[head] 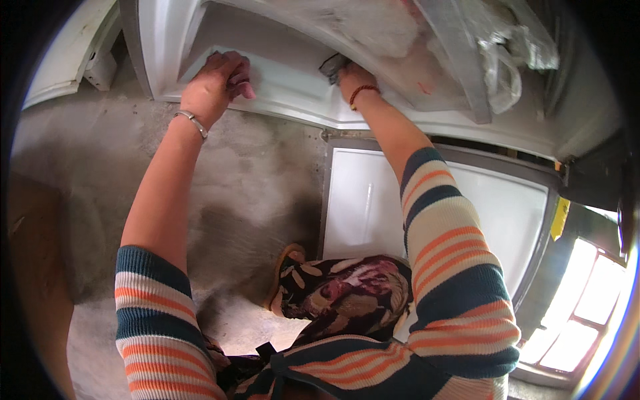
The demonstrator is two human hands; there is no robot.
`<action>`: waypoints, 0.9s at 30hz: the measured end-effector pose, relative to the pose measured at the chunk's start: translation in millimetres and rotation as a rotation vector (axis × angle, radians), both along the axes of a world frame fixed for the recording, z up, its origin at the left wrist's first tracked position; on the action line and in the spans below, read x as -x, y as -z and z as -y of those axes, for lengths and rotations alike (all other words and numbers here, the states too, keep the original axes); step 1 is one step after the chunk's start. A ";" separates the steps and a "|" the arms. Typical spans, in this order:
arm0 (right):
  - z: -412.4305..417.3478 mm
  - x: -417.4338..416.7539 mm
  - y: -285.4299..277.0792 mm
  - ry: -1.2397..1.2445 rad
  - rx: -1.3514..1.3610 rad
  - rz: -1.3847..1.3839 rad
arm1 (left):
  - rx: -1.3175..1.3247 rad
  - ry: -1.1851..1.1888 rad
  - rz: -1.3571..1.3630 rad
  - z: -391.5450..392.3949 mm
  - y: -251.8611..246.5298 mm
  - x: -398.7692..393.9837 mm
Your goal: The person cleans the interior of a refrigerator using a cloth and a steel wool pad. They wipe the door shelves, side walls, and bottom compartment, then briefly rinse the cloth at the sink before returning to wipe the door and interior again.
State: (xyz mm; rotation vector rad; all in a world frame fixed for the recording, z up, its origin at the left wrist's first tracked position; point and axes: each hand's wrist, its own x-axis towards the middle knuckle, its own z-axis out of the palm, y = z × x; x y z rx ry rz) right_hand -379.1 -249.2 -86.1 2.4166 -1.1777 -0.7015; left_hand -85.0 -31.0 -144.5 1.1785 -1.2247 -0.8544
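My left hand (207,90) is at the front left of a white refrigerator compartment (285,95), its fingers curled around a crumpled pinkish item (241,77) that looks like a cloth. Deeper inside and to the right, my right hand (357,82) grips a crumpled grey plastic bag (332,67) with a dark edge. Part of that bag is hidden behind the fingers. Frosted, translucent plastic (375,35) with reddish marks overhangs the compartment, above my right hand.
A white door panel with a grey gasket (345,200) stands open below my right arm. Clear plastic wrapping (500,75) hangs at the upper right. Bare concrete floor (240,180) lies to the left, a brown surface (40,280) at the far left, a bright window (570,310) at lower right.
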 end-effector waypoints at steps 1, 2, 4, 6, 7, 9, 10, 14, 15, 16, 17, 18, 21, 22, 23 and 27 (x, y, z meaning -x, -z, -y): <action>7.4 -2.1 5.1 0.105 0.021 0.104 | -0.007 0.011 0.030 0.7 2.9 0.9; 13.2 -1.3 9.2 0.048 0.009 0.085 | -0.008 0.016 0.061 4.2 5.0 0.7; 10.4 5.0 5.2 -0.053 -0.011 0.031 | -0.013 0.010 0.087 6.1 4.7 -2.3; -17.4 -1.4 15.5 0.221 -0.124 0.117 | -0.011 0.005 0.081 1.3 5.1 -3.7; -29.3 14.8 18.3 0.044 -0.150 -0.044 | 0.006 0.000 0.065 2.7 1.6 -2.9; -78.1 -0.2 -9.8 -0.187 -0.305 -0.351 | 0.003 -0.037 0.030 -7.6 -1.9 -15.0; -80.5 3.2 -25.4 -0.208 -0.316 -0.330 | 0.000 -0.116 0.209 -9.2 -12.3 -13.2; -38.5 7.7 -33.3 -0.158 0.037 -0.141 | 0.091 -0.040 0.104 8.6 5.6 -1.6; -13.5 18.6 -31.2 -0.216 0.139 -0.012 | 0.051 0.009 -0.013 14.7 -0.4 6.9; 1.1 32.6 -28.5 -0.268 0.232 0.117 | 0.033 0.034 -0.058 13.1 -1.5 14.3; -1.5 10.6 -27.4 -0.243 0.101 -0.226 | -0.011 0.034 -0.074 3.5 1.1 6.8; -4.0 4.5 -23.3 -0.045 0.062 -0.057 | 0.013 0.005 -0.041 5.7 -1.1 1.7; -50.3 2.7 -21.8 -0.332 -0.030 -0.261 | 0.032 0.013 0.131 3.7 9.3 -14.7; -64.1 -0.8 -32.8 -0.297 -0.091 -0.350 | 0.019 0.011 0.103 0.4 2.0 -12.1; -70.3 -5.8 -40.8 -0.274 -0.099 -0.384 | 0.001 0.010 0.082 -2.3 -4.7 -11.7; -53.0 -5.7 -35.3 -0.166 -0.041 -0.334 | -0.028 0.010 -0.098 -2.2 -8.1 -3.9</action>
